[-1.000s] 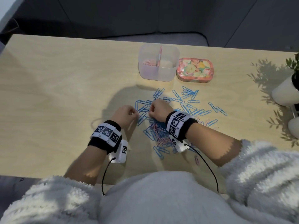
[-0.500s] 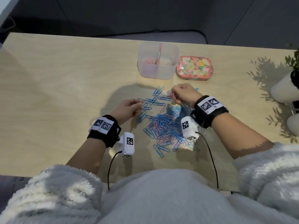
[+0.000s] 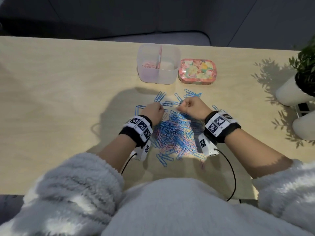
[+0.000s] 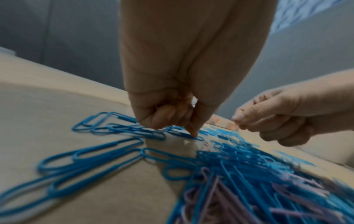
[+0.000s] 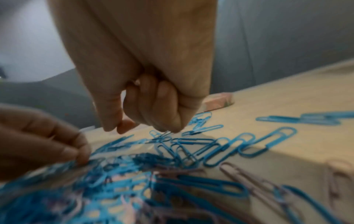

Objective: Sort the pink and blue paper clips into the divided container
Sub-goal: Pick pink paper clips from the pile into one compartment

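A heap of blue and pink paper clips (image 3: 173,133) lies on the wooden table in front of me, with loose blue clips (image 3: 160,97) beyond it. The clear divided container (image 3: 175,65) stands further back, with pink clips (image 3: 148,64) in its left half. My left hand (image 3: 160,109) is at the heap's far left, fingers curled, and its tips (image 4: 193,133) pinch at a blue clip. My right hand (image 3: 180,108) hovers just to its right, curled into a fist. A thin clip end (image 5: 166,133) sticks out below its fingers.
A flowered tin (image 3: 197,71) sits right of the container. White plant pots (image 3: 289,92) stand at the table's right edge. The table's left half (image 3: 59,99) is bare wood. Cables run from both wrist cameras toward my body.
My right hand went from the heap's middle out to its far edge and has come slightly back. My left hand moved right, and the two hands are now close together.
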Motion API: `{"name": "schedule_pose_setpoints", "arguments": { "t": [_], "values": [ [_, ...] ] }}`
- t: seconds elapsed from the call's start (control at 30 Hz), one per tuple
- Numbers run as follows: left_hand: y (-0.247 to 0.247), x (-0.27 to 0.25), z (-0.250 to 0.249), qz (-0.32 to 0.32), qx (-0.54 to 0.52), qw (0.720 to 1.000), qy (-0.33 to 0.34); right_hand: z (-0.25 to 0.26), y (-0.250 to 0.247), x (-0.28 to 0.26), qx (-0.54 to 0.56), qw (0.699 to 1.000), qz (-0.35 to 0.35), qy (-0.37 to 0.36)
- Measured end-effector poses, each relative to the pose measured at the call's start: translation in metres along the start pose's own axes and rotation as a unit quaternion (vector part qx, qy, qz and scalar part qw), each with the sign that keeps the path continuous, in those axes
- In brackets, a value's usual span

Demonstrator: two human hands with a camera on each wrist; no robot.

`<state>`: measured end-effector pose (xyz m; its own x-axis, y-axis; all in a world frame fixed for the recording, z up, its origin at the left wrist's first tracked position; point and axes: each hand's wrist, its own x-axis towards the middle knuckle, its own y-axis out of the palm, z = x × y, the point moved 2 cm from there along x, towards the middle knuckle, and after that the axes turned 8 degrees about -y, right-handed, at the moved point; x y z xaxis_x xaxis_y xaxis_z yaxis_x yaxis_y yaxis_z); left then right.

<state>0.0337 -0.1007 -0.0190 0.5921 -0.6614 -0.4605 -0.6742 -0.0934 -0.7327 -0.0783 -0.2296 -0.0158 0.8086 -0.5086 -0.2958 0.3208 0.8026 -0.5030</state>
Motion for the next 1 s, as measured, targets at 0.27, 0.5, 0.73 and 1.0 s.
{"name": "schedule_pose_setpoints", "arguments": {
  "t": [0.27,0.5,0.73,1.0],
  "values": [
    [0.007,-0.001,0.003,-0.014,0.088,0.996,0.023,-0.003,0.018,-0.011,-0.256,0.966,0.032,-0.031],
    [-0.002,-0.005,0.019,0.008,0.023,1.0,-0.006,-0.002,-0.01,-0.014,-0.243,0.969,-0.041,-0.013],
    [-0.055,0.01,0.006,-0.027,-0.03,0.999,0.0,0.003,0.023,-0.031,-0.3,0.948,0.086,-0.058],
    [-0.126,0.052,-0.035,-0.118,0.055,0.991,0.012,-0.007,0.003,-0.017,-0.108,0.992,0.055,-0.023]
  ]
}}
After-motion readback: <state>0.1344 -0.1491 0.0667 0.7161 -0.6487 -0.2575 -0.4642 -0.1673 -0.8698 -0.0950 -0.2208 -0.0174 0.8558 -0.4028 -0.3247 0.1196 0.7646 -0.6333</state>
